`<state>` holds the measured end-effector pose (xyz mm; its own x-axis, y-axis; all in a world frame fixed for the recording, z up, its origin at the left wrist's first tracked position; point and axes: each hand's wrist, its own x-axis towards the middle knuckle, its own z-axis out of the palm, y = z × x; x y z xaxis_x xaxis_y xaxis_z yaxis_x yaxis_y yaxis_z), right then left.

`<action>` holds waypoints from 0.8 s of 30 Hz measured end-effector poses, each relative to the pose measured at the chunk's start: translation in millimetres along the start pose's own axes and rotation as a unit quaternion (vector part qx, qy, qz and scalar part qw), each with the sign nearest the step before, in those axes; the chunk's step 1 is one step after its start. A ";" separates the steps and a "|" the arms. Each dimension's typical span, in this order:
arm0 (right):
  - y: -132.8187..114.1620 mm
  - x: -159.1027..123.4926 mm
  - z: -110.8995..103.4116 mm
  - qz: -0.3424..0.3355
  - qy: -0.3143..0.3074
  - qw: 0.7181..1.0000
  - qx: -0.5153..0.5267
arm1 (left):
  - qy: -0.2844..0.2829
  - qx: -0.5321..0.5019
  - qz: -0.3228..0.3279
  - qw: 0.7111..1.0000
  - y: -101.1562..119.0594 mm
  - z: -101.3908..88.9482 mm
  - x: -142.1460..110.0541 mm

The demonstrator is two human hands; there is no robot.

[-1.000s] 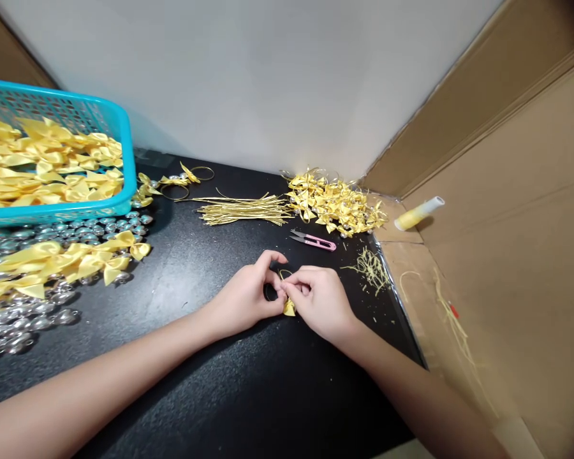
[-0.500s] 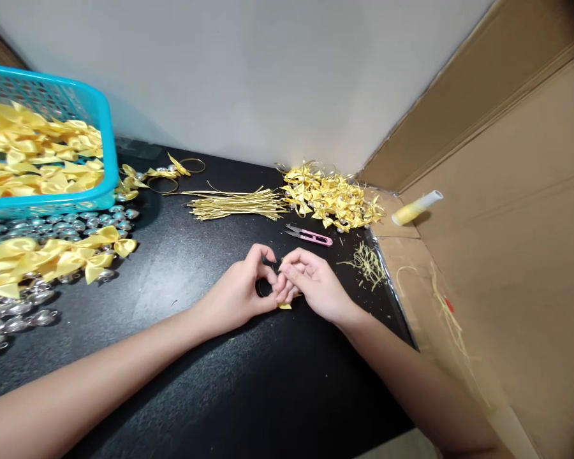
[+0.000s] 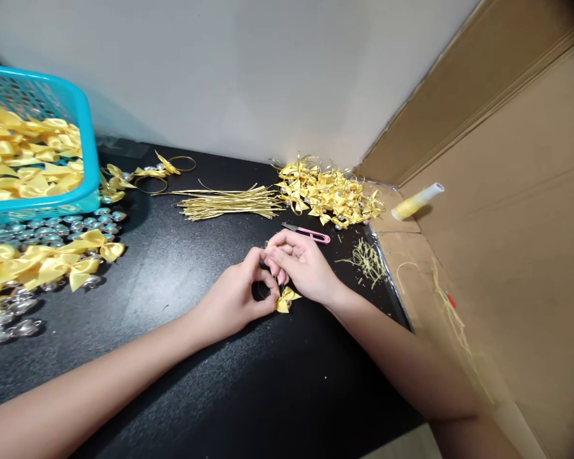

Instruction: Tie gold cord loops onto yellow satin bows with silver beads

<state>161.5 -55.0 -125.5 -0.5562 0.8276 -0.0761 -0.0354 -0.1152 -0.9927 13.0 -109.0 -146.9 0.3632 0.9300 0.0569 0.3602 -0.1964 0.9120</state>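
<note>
My left hand (image 3: pixel 249 287) is closed in a pinch at the left edge of a yellow ribbon bow (image 3: pixel 287 298), just above the black table. A thin dark-gold cord loop shows faintly inside the curl of its fingers. My right hand (image 3: pixel 303 261) is closed too, its thumb and index finger pinched on the end of the cord by my left fingertips. The fingers partly hide the cord. Right behind my right hand lies a pair of pink thread snips (image 3: pixel 310 233). A bundle of gold cords (image 3: pixel 229 203) lies farther back.
A blue basket (image 3: pixel 90 146) of yellow bows stands at left, with silver beads (image 3: pixel 22 328) and more bows before it. Finished-looking bows with cord loops (image 3: pixel 330 194) are heaped at the back. Cord scraps (image 3: pixel 369 261) and a tube (image 3: pixel 418 202) are near the cardboard wall (image 3: pixel 507 178).
My right hand has moved left and slightly away from me, its fingertips drawing up over my left fingers. The yellow bow beneath is now more exposed. The view has shifted slightly.
</note>
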 end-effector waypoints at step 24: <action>-18.4 20.8 11.7 0.000 -0.007 1.000 -0.023 | -0.011 0.003 0.005 1.000 6.2 4.7 -2.2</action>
<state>140.8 -42.1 -107.8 -0.5678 0.8197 -0.0761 0.0030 -0.0904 -0.9959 18.5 -113.8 -143.3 0.3861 0.9207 0.0561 0.3620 -0.2072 0.9089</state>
